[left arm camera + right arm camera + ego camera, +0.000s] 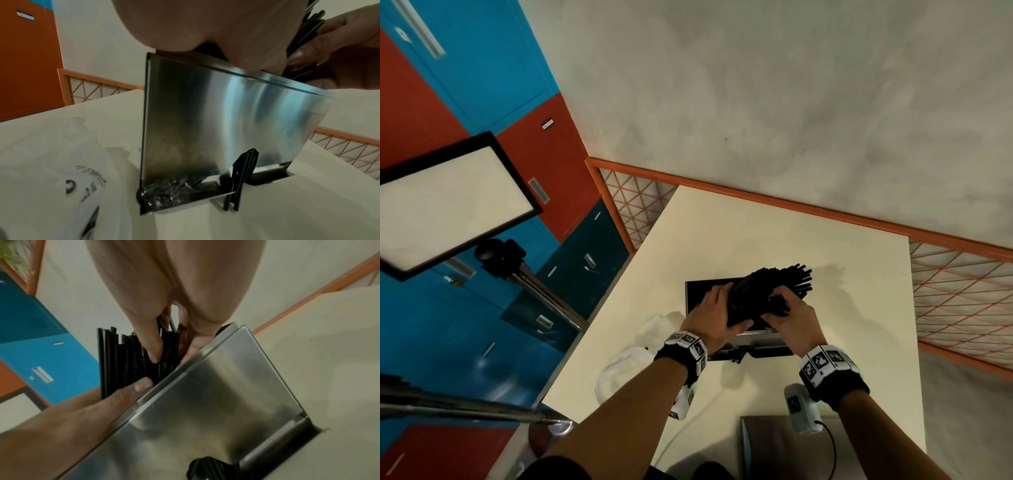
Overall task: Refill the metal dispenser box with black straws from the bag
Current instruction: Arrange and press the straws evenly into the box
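Observation:
A thick bundle of black straws hangs slanted over the open top of the metal dispenser box, far ends fanned out to the right. My left hand grips the bundle's near end from the left, thumb under it. My right hand grips the same end from the right. In the right wrist view my fingers press into the straws just above the box's rim. The left wrist view shows the box's shiny front and its black lever. The bag lies crumpled to the left.
The box stands on a cream table with an orange mesh fence behind and to the right. A metal lid or tray lies near my right forearm. A tripod with a light panel stands at the left.

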`<action>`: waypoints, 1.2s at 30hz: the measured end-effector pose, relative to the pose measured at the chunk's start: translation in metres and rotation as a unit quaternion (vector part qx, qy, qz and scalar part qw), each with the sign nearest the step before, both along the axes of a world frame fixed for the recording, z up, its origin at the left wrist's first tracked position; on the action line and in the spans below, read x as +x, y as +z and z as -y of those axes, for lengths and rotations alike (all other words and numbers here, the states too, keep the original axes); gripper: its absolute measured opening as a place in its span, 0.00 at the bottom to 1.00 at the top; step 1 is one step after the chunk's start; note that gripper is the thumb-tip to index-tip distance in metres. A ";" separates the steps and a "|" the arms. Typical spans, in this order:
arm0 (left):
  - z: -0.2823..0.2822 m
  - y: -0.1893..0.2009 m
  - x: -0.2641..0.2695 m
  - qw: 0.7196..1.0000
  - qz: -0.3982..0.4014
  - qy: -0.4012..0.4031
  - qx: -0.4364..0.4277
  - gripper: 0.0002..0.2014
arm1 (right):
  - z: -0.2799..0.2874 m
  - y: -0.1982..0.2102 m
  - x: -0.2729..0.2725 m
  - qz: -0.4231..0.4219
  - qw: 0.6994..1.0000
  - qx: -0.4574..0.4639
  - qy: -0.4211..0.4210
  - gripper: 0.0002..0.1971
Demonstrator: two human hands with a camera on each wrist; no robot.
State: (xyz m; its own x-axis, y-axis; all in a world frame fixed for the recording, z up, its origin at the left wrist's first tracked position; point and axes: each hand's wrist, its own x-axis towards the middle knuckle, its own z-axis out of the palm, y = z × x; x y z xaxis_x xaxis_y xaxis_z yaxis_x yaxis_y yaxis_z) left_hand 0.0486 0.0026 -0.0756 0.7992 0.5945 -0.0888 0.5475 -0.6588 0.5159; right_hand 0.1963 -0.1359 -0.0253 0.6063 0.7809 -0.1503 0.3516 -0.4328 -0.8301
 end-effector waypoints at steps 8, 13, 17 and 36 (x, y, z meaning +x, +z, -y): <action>-0.002 0.002 0.002 0.999 0.016 0.012 -0.036 0.52 | -0.007 0.010 -0.002 -0.029 0.999 0.031 -0.017 0.16; -0.003 0.005 0.010 0.999 0.028 0.023 -0.034 0.52 | -0.009 0.020 0.006 -0.113 0.985 0.099 -0.083 0.11; -0.003 0.008 0.022 1.000 -0.001 0.003 0.008 0.50 | -0.010 0.017 0.010 -0.195 0.965 0.124 -0.125 0.09; -0.003 0.002 0.023 0.999 -0.003 0.044 0.013 0.45 | -0.005 0.011 -0.006 0.053 0.995 -0.023 -0.079 0.20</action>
State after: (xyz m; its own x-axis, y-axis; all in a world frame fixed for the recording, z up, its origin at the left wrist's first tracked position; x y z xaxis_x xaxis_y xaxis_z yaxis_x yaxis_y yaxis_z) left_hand 0.0715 0.0059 -0.0740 0.7431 0.6647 -0.0773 0.6072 -0.6213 0.4953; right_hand 0.1906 -0.1308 -0.0139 0.7351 0.6686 -0.1121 0.3607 -0.5257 -0.7704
